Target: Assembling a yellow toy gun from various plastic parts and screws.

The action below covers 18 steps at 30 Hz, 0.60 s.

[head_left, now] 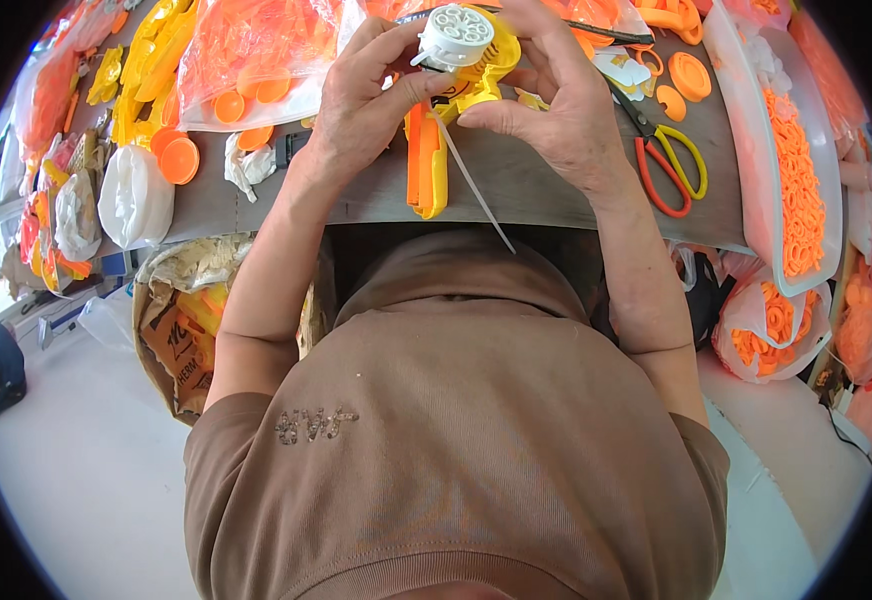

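Between my hands, above the table's front edge, is a yellow and orange toy bubble gun (pixel 426 165), its handle hanging toward me. A white round nozzle (pixel 456 35) with several holes sits at its top. My left hand (pixel 371 100) is closed around the nozzle's left side, thumb pressed near the top of the handle. My right hand (pixel 561 110) pinches the yellow shell (pixel 481 92) from the right, its far fingers partly cut off by the picture's edge. A thin whitish tube (pixel 474 180) dangles from the gun past the table edge.
Scissors (pixel 668 165) with red and yellow handles lie right of my hand. A translucent bin (pixel 756 180) of orange rings stands at the right table edge. Orange discs (pixel 178 158), a white bag (pixel 136 195) and yellow shells (pixel 146 75) lie left. Below, a paper sack (pixel 171 340) holds yellow parts.
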Motion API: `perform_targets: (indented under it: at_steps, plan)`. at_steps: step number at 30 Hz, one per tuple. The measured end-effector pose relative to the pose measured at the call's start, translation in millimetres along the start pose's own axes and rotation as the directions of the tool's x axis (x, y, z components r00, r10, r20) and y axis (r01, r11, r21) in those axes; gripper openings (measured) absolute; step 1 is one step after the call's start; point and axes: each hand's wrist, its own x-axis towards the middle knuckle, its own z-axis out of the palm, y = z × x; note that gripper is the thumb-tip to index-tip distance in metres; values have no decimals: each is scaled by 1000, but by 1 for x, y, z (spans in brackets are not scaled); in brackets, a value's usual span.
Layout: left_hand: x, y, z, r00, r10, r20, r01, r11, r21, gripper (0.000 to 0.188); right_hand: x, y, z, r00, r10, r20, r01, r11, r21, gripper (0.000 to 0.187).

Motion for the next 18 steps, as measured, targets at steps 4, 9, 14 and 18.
perform_targets:
  at_steps: [4, 9, 14, 18]
  plan:
    - [-2, 3, 3, 999, 1, -44, -1, 1000, -10, 40, -1, -2, 5, 999, -42, -34, 39, 995, -91, 82]
    - [-4, 3, 3, 997, 53, -53, -49, 996, 71, 41, -3, -6, 12, 997, -2, -78, 0, 1000, -24, 82]
    - [-5, 14, 4, 994, 98, -56, -84, 973, 214, 42, -8, -4, 23, 967, -185, -176, 144, 965, -221, 64]
    - [-3, 19, 7, 973, 230, -7, -214, 917, 336, 45, -21, 20, 19, 974, -158, -160, 139, 983, -123, 78]
